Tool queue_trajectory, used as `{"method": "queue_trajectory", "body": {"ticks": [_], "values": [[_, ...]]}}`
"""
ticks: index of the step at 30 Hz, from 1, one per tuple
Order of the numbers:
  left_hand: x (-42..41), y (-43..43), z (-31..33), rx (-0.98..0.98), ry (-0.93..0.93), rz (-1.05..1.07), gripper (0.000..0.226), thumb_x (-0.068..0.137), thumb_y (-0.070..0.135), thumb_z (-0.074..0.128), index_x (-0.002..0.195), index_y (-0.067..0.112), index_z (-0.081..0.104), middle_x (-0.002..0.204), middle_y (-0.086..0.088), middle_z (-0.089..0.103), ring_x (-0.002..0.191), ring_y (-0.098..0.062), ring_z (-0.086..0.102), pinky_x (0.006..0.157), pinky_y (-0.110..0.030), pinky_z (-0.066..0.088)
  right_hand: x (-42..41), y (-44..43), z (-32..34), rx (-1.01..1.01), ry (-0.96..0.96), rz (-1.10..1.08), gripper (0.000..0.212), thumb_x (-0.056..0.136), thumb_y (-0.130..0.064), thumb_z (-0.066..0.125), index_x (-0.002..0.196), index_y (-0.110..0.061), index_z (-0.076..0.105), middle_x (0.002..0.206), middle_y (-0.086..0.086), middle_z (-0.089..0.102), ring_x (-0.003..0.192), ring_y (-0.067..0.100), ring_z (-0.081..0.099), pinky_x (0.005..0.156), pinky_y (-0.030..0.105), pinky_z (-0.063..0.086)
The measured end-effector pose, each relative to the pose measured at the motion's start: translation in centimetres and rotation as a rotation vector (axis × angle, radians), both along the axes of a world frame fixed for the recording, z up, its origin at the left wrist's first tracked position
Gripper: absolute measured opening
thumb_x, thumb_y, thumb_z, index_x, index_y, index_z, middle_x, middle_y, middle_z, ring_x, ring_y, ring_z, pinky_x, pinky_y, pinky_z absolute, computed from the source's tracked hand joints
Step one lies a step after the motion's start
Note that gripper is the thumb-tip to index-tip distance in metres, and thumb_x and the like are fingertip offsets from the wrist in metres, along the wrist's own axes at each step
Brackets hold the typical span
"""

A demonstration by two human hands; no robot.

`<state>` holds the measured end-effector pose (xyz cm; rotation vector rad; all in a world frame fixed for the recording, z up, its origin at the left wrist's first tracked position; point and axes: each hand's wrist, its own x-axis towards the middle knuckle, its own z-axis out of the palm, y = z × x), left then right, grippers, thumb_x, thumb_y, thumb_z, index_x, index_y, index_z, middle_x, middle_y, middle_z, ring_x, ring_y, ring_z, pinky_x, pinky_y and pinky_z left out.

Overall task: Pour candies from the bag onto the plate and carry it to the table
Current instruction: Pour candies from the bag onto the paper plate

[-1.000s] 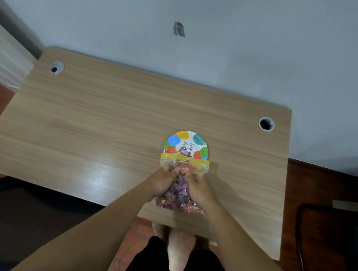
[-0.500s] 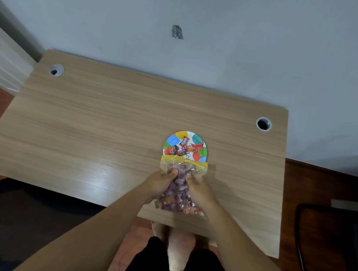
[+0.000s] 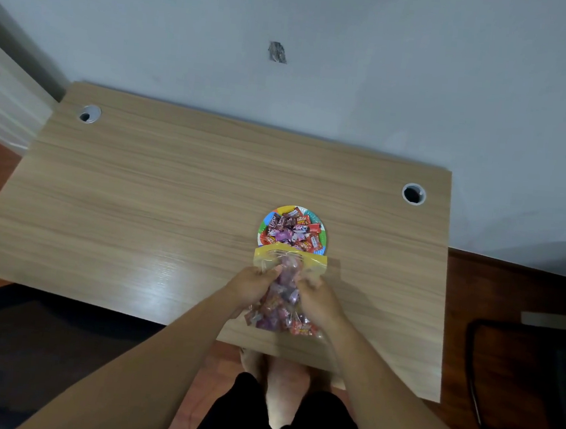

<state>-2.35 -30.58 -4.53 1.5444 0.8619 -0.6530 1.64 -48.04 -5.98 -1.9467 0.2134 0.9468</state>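
Observation:
A clear plastic bag (image 3: 282,305) with a yellow zip band holds red and purple wrapped candies. Its open mouth tips forward over the near rim of a small colourful paper plate (image 3: 267,217). A pile of candies (image 3: 292,231) covers most of the plate. My left hand (image 3: 249,286) grips the bag's left side and my right hand (image 3: 318,300) grips its right side, both just behind the yellow band. The plate rests on a light wooden desk (image 3: 170,209), right of centre.
The desk has cable holes at the far left (image 3: 89,113) and far right (image 3: 413,194), and it stands against a pale wall. A dark chair frame (image 3: 516,375) sits on the red-brown floor to the right. My bare feet (image 3: 275,374) show below the desk's near edge.
Candies have spilled from the bag onto the plate, going from a bare plate to a full pile. The bag has emptied somewhat; both hands keep their grip.

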Motion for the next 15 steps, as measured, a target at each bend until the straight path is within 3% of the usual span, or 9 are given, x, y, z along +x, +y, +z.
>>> {"method": "queue_trajectory", "body": {"ticks": [2, 5, 6, 9, 15], "values": [[-0.2, -0.1, 0.3, -0.008, 0.005, 0.017, 0.049, 0.103, 0.052, 0.063, 0.109, 0.007, 0.082, 0.107, -0.016, 0.084, 0.101, -0.031, 0.080, 0.089, -0.036, 0.061, -0.1, -0.1, 0.0, -0.004, 0.006, 0.000, 0.030, 0.111, -0.029, 0.051, 0.128, -0.017, 0.073, 0.120, 0.004, 0.073, 0.117, 0.025, 0.068, 0.091, 0.031, 0.045], [-0.3, -0.2, 0.9, 0.005, 0.003, 0.003, 0.058, 0.102, 0.056, 0.062, 0.111, 0.002, 0.080, 0.102, -0.018, 0.084, 0.091, -0.033, 0.080, 0.076, -0.032, 0.058, -0.2, -0.2, 0.0, -0.010, 0.019, -0.021, 0.027, 0.111, -0.029, 0.050, 0.123, -0.019, 0.072, 0.117, 0.004, 0.074, 0.112, 0.028, 0.071, 0.094, 0.036, 0.053], [-0.4, -0.2, 0.9, 0.003, 0.008, -0.002, 0.061, 0.101, 0.059, 0.062, 0.111, 0.002, 0.081, 0.103, -0.018, 0.085, 0.093, -0.035, 0.081, 0.079, -0.033, 0.060, -0.2, -0.2, 0.3, -0.005, 0.017, -0.023, 0.026, 0.111, -0.029, 0.051, 0.123, -0.020, 0.072, 0.118, 0.003, 0.074, 0.113, 0.028, 0.071, 0.097, 0.037, 0.054], [-0.5, 0.0, 1.3, -0.014, 0.001, 0.014, 0.064, 0.094, 0.066, 0.067, 0.109, 0.006, 0.082, 0.104, -0.018, 0.085, 0.101, -0.039, 0.081, 0.098, -0.051, 0.064, -0.5, -0.3, 0.4, 0.013, 0.013, -0.043, 0.034, 0.106, -0.035, 0.054, 0.130, -0.021, 0.074, 0.124, 0.001, 0.077, 0.117, 0.029, 0.073, 0.107, 0.044, 0.057], [-0.7, 0.5, 1.9, -0.064, -0.018, 0.041, 0.058, 0.092, 0.061, 0.073, 0.108, 0.007, 0.083, 0.105, -0.022, 0.084, 0.101, -0.049, 0.080, 0.095, -0.074, 0.057, -0.7, -0.7, 0.2, 0.022, 0.004, -0.083, 0.036, 0.104, -0.040, 0.063, 0.133, -0.021, 0.071, 0.127, -0.005, 0.078, 0.119, 0.021, 0.074, 0.110, 0.043, 0.057]]}}
